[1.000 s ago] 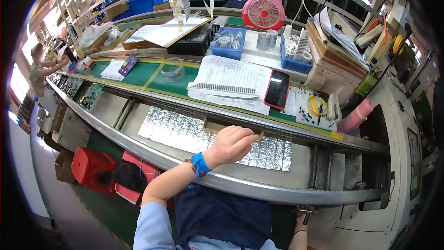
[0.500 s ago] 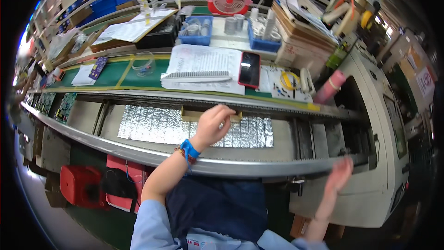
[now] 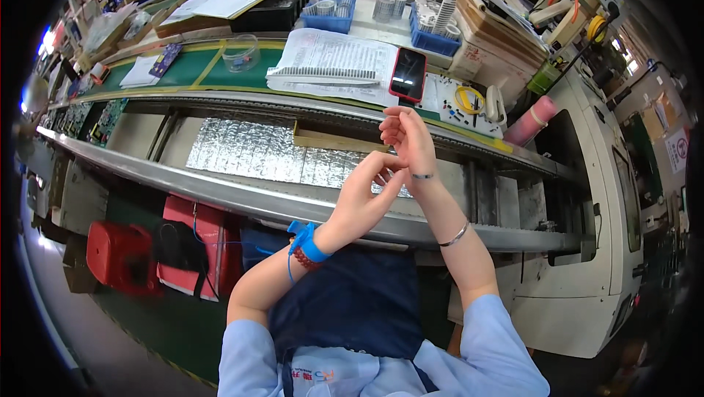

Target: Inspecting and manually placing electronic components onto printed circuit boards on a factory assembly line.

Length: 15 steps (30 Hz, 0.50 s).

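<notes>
My left hand (image 3: 370,193), with a blue wrist strap (image 3: 314,244) and beaded bracelet (image 3: 303,260) on its wrist, reaches across to my right wrist. Its bent fingers and thumb meet beside a thin metal band (image 3: 423,176) there; whatever they pinch is hidden. My right hand (image 3: 411,137) is raised above the conveyor, palm turned left, with loosely bent fingers and nothing visible in them. A second bangle (image 3: 455,234) circles my right forearm. Below both hands lies a silver foil sheet (image 3: 246,150) in the conveyor, with a narrow cardboard strip (image 3: 334,137) along its far side.
The conveyor's metal rail (image 3: 220,195) runs across in front of me. Green circuit boards (image 3: 108,119) sit at its left end, a pale machine (image 3: 568,287) at its right. Beyond lie papers (image 3: 330,59), a phone (image 3: 408,74) and blue bins (image 3: 330,12). A red stool (image 3: 121,257) stands lower left.
My right hand has come up from the lower right to above the conveyor. My left hand has moved slightly right and down to meet my right wrist. The view has tilted downward.
</notes>
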Available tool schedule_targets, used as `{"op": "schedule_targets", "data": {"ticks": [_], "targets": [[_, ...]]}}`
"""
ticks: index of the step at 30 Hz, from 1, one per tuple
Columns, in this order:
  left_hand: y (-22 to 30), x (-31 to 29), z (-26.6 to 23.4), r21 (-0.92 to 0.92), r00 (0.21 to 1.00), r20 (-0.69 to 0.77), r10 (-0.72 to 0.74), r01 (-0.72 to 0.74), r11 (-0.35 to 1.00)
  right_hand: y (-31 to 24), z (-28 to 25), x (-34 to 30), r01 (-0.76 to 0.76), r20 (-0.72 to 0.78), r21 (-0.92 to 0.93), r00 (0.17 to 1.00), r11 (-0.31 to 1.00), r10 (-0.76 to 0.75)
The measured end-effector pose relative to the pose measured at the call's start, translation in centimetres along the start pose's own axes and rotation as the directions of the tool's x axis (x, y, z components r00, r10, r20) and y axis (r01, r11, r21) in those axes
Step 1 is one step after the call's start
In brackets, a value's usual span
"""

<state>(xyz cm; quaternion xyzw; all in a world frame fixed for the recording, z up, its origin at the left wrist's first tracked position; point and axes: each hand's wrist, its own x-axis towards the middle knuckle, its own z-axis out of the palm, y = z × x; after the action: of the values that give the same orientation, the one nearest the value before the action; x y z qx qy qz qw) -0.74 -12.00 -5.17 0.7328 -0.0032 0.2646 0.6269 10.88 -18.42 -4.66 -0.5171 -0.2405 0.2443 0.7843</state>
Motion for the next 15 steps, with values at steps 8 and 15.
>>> {"op": "schedule_targets", "data": {"ticks": [8, 15], "targets": [[-1.4, -0.7, 0.9, -0.130, 0.988, -0.018, -0.152, 0.148, 0.980, 1.1, -0.3, 0.8, 0.111, 0.013, -0.246, 0.994, 0.963, -0.111], [-2.5, 0.9, -0.1, -0.028, 0.980, -0.015, -0.201, 0.200, 0.979, 2.3, -2.2, 3.8, 0.104, 0.080, -0.314, 0.993, 0.944, -0.083]]}}
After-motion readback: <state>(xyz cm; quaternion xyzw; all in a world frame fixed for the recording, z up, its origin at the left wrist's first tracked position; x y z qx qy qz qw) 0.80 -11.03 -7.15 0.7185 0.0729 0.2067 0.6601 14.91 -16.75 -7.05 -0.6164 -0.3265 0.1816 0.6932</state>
